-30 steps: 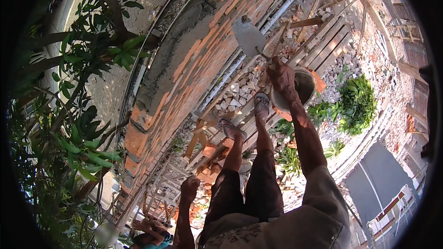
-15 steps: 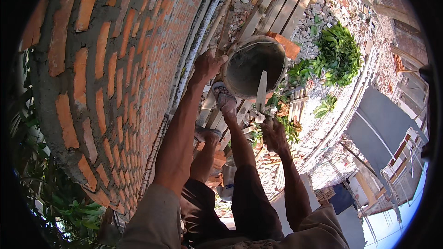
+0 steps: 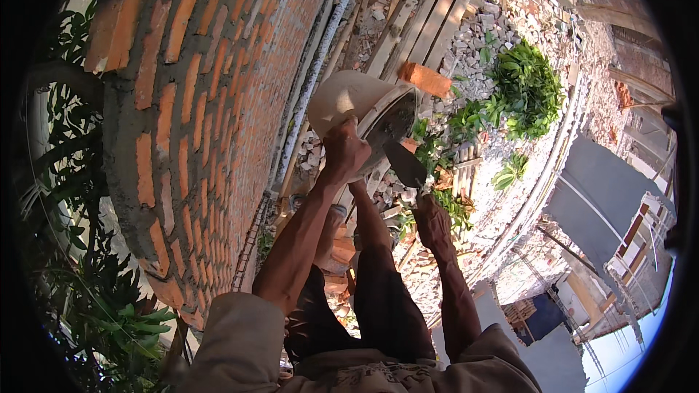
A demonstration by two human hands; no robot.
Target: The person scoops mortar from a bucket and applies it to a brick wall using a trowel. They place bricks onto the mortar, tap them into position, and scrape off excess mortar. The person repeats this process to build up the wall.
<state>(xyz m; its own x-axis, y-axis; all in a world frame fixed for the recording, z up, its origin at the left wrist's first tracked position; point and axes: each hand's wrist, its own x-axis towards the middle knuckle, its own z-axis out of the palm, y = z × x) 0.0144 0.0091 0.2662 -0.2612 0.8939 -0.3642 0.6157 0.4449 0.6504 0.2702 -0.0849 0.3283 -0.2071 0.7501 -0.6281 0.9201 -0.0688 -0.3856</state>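
Observation:
Ahead of me a pale bucket [image 3: 341, 96] is tipped on its side, its mouth turned to the right. Grey wet mortar [image 3: 397, 120] lies inside it. My left hand [image 3: 345, 148] is closed at the near edge of the bucket; the exact grip is partly hidden. In my right hand [image 3: 435, 224] is the handle of a trowel, fingers wrapped round it. The trowel blade [image 3: 405, 164] points up and left, close to the bucket's mouth, and its face looks dark.
A brick wall [image 3: 196, 102] with grey joints rises along my left. Wooden planks [image 3: 429, 18] lie ahead, with a loose orange brick [image 3: 426, 80] beside the bucket. Rubble [image 3: 484, 33] and cut green leaves [image 3: 530, 87] cover the ground to the right. A long pipe [image 3: 320, 65] runs by the wall's foot.
The bucket has gone from upright to tipped, its mouth swinging right. My left hand has moved right and nearer with it. The trowel blade has turned, showing its broad face.

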